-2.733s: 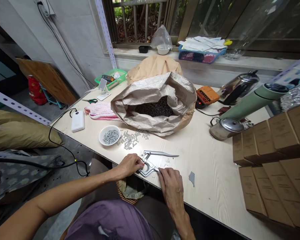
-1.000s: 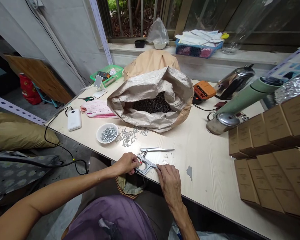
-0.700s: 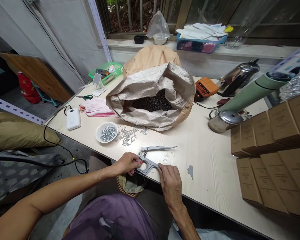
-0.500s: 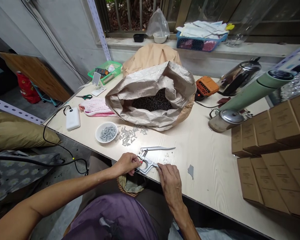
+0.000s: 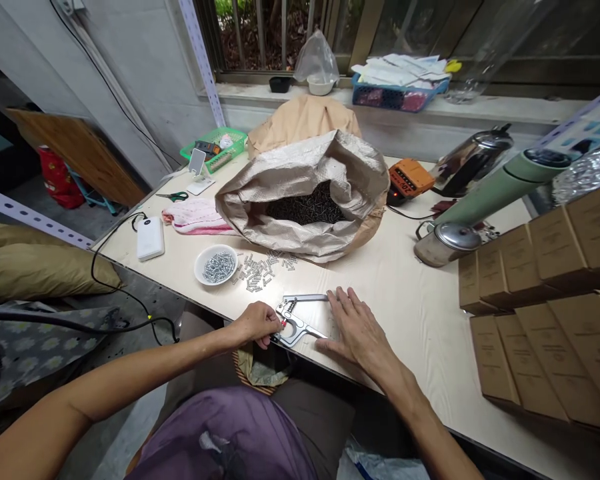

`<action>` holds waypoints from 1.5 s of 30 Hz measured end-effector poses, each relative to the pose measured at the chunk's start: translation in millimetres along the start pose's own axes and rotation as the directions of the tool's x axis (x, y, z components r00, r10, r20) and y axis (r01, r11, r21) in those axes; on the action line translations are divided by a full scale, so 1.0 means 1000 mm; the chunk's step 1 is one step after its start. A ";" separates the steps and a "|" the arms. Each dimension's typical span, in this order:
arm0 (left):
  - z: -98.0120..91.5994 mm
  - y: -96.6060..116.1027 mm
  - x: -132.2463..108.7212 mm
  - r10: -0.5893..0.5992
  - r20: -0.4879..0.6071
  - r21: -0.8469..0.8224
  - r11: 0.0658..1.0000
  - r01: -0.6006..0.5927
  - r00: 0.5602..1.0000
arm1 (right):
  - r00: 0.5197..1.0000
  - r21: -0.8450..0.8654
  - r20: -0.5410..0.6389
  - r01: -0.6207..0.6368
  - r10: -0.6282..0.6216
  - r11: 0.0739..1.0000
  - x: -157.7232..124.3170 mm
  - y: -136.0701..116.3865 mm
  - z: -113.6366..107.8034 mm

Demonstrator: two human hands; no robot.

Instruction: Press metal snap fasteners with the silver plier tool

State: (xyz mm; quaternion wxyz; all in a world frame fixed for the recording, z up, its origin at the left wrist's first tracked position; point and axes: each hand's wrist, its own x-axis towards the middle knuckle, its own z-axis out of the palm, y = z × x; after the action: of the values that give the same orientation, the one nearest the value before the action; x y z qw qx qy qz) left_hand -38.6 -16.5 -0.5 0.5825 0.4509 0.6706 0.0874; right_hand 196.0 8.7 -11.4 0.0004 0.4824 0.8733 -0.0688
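A grey metal hand tool (image 5: 295, 329) like pliers lies at the table's front edge, its two long handles spread apart, with a dark spring and a small red part near its head. My left hand (image 5: 256, 324) is closed in a pinch beside that red part; what the fingertips hold is hidden. My right hand (image 5: 356, 327) is open, fingers spread over the ends of both handles. Behind the tool, small shiny metal pieces (image 5: 254, 272) lie scattered, and a white bowl (image 5: 199, 275) holds many more of them.
A large open sack (image 5: 300, 243) of dark small metal pieces stands at the middle back. Cardboard boxes (image 5: 545, 360) are stacked at the right, by a metal mug (image 5: 443, 245) and a green flask (image 5: 500, 187). A white power bank (image 5: 150, 239) and a pink-white cloth (image 5: 200, 217) lie left.
My right hand has moved from the near handle outward and forward, its fingers opening over the far handle too. My left hand keeps its pinch at the tool's head.
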 end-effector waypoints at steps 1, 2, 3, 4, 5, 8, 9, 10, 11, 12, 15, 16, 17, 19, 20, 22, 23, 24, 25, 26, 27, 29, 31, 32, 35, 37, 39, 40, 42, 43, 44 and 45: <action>0.000 0.000 0.000 -0.002 -0.002 0.000 1.000 0.002 1.000 | 0.999 -0.015 0.041 0.008 -0.008 1.000 0.004 0.002 0.000; 0.001 0.001 0.000 -0.004 -0.003 -0.002 1.000 0.004 1.000 | 0.998 -0.028 0.058 0.018 -0.016 0.999 0.007 0.004 0.000; 0.001 0.001 -0.001 -0.006 -0.004 -0.001 1.000 0.006 1.000 | 0.998 -0.039 0.056 0.028 -0.026 0.999 0.010 0.004 0.000; 0.001 0.001 0.000 -0.007 -0.005 0.000 1.000 0.007 1.000 | 0.999 -0.046 0.039 0.037 -0.035 0.998 0.011 0.003 -0.001; 0.001 0.001 0.000 -0.008 -0.005 0.001 1.000 0.008 1.000 | 0.999 -0.050 0.018 0.043 -0.042 0.998 0.012 0.001 -0.002; 0.001 0.001 0.000 -0.002 -0.012 0.016 1.000 0.002 1.000 | 0.999 -0.053 -0.013 0.036 -0.037 0.998 0.010 -0.005 -0.008; 0.001 0.001 0.000 0.003 -0.011 0.027 1.000 -0.003 1.000 | 1.000 -0.054 -0.018 0.024 -0.025 0.998 0.010 -0.007 -0.010; 0.001 0.000 -0.001 0.009 -0.006 0.046 0.999 -0.009 1.000 | 1.000 -0.054 -0.027 0.010 -0.011 0.998 0.009 -0.009 -0.011; 0.000 -0.001 -0.003 0.023 -0.006 0.081 0.996 -0.022 1.000 | 0.999 -0.054 -0.044 -0.002 0.000 0.999 0.008 -0.011 -0.013; 0.000 -0.001 -0.005 0.056 -0.025 0.136 0.989 -0.052 0.998 | 0.998 -0.053 -0.065 -0.012 0.009 0.999 0.007 -0.012 -0.013; 0.004 0.000 -0.014 0.312 -0.145 0.421 0.878 -0.227 0.939 | 0.992 -0.055 -0.123 -0.012 0.005 0.998 0.002 -0.018 -0.013; 0.007 0.003 -0.016 0.426 -0.162 0.530 0.798 -0.286 0.890 | 0.991 -0.058 -0.134 -0.008 0.000 0.998 0.000 -0.020 -0.013; 0.011 0.006 -0.017 0.530 -0.145 0.623 0.705 -0.339 0.836 | 0.990 -0.063 -0.143 -0.005 -0.004 0.998 -0.002 -0.021 -0.012; 0.020 0.016 -0.015 0.674 -0.036 0.740 0.514 -0.433 0.737 | 0.986 -0.077 -0.165 -0.010 -0.003 0.997 -0.005 -0.024 -0.010; 0.025 0.022 -0.011 0.718 0.027 0.770 0.429 -0.472 0.696 | 0.984 -0.085 -0.176 -0.014 -0.001 0.996 -0.007 -0.025 -0.009; 0.034 0.032 -0.002 0.742 0.137 0.798 0.310 -0.517 0.656 | 0.982 -0.098 -0.190 -0.016 -0.003 0.995 -0.010 -0.028 -0.006; 0.037 0.036 0.002 0.731 0.177 0.805 0.278 -0.524 0.660 | 0.981 -0.102 -0.192 -0.014 -0.006 0.995 -0.011 -0.028 -0.005; 0.039 0.039 0.006 0.710 0.208 0.811 0.259 -0.524 0.673 | 0.982 -0.102 -0.189 -0.010 -0.010 0.995 -0.012 -0.029 -0.004; 0.039 0.042 0.010 0.686 0.232 0.817 0.248 -0.521 0.689 | 0.983 -0.101 -0.184 -0.006 -0.013 0.995 -0.013 -0.030 -0.003; 0.039 0.044 0.012 0.664 0.251 0.821 0.239 -0.518 0.704 | 0.984 -0.098 -0.176 -0.004 -0.013 0.995 -0.013 -0.030 -0.003; 0.038 0.045 0.012 0.647 0.268 0.823 0.232 -0.519 0.714 | 0.986 -0.095 -0.167 -0.004 -0.012 0.995 -0.013 -0.029 -0.003; 0.034 0.048 0.011 0.627 0.302 0.817 0.218 -0.534 0.718 | 0.989 -0.091 -0.148 -0.005 -0.008 0.996 -0.014 -0.028 -0.004; 0.030 0.050 0.009 0.611 0.335 0.804 0.212 -0.556 0.718 | 0.991 -0.091 -0.132 -0.009 -0.003 0.996 -0.017 -0.026 -0.004; 0.028 0.051 0.007 0.606 0.345 0.799 0.211 -0.563 0.717 | 0.991 -0.098 -0.130 -0.020 0.007 0.995 -0.018 -0.026 -0.004; 0.026 0.053 0.006 0.595 0.350 0.799 0.213 -0.562 0.724 | 0.984 -0.169 -0.174 -0.058 0.028 0.984 -0.025 -0.028 0.000; 0.026 0.053 0.006 0.590 0.350 0.806 0.206 -0.555 0.728 | 0.977 -0.225 -0.215 -0.063 0.013 0.972 -0.028 -0.032 0.005; 0.027 0.051 0.007 0.587 0.349 0.813 0.199 -0.548 0.731 | 0.973 -0.245 -0.230 -0.052 -0.006 0.968 -0.031 -0.037 0.009; 0.028 0.049 0.008 0.586 0.349 0.815 0.196 -0.545 0.731 | 0.973 -0.243 -0.230 -0.049 -0.008 0.969 -0.031 -0.040 0.011; 0.029 0.045 0.009 0.589 0.349 0.816 0.192 -0.545 0.729 | 0.974 -0.235 -0.228 -0.044 -0.011 0.971 -0.032 -0.044 0.012; 0.030 0.043 0.010 0.592 0.348 0.817 0.189 -0.545 0.727 | 0.973 -0.230 -0.228 -0.040 -0.014 0.972 -0.032 -0.046 0.012; 0.030 0.041 0.011 0.597 0.346 0.818 0.185 -0.545 0.723 | 0.974 -0.224 -0.228 -0.035 -0.017 0.974 -0.032 -0.047 0.011; 0.031 0.039 0.012 0.603 0.346 0.818 0.181 -0.546 0.718 | 0.973 -0.218 -0.228 -0.032 -0.019 0.975 -0.033 -0.048 0.010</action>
State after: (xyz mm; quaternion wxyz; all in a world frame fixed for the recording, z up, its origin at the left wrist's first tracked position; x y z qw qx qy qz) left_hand 8.5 2.0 7.2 0.1620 0.8972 0.4076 -0.0506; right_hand 172.1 -45.4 -13.8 -0.0465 0.4870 0.8681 0.0845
